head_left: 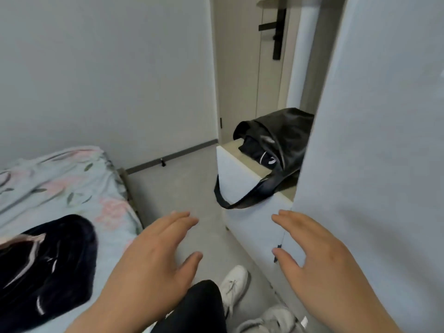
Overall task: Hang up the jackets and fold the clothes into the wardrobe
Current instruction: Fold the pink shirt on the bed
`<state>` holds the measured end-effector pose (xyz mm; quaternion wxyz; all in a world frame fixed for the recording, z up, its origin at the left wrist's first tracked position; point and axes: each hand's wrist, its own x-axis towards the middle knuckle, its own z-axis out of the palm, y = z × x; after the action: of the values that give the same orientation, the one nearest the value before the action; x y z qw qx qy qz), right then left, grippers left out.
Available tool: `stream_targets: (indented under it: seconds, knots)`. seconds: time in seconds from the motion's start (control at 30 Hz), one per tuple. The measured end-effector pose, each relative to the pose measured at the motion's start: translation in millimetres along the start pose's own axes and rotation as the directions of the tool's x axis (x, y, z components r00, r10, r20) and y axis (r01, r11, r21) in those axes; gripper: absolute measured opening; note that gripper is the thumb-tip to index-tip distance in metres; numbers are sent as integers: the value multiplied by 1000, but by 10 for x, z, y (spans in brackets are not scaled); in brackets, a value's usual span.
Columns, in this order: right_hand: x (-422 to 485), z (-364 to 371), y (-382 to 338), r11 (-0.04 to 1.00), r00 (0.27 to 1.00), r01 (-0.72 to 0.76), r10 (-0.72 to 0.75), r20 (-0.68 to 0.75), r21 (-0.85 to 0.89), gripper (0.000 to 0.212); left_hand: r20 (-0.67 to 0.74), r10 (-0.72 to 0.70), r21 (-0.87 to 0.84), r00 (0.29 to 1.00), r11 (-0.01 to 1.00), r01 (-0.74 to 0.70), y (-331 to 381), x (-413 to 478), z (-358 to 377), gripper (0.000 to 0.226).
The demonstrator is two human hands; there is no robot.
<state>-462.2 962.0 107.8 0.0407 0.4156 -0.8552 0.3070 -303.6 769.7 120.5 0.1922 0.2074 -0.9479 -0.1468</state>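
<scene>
Both hands out front, palms down: left hand point(153, 255) and right hand point(319, 251) spread wide, fingers relaxed and apart, gripping nothing, hovering over the smooth grey floor point(182, 188). The dark jacket point(48, 267) lies on the bed at lower left, a soft, crumpled heap with thin pale stripes, on the floral sheet point(72, 179); its longer side seems to run up the bed, away from the camera, but the frame edge cuts it off and blur hides collar and sleeves. On the right, a slouchy black bag point(283, 140) sits on a white ledge point(240, 179), its strap point(242, 203) looping down the front, and a flat pale wardrobe panel point(372, 140) covers the bag's right side
</scene>
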Motion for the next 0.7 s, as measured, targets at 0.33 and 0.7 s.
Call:
stream_targets:
  seconds: [0.33, 0.7]
  knots:
    - [289, 752, -419, 975, 968, 223, -221, 121, 1, 79, 14, -240, 117, 971, 965, 237, -747, -489, -213, 61]
    - [558, 1625, -1526, 891, 853, 455, -439, 282, 9, 78, -110, -435, 76, 894, 893, 444, -2040, -1130, -435, 58]
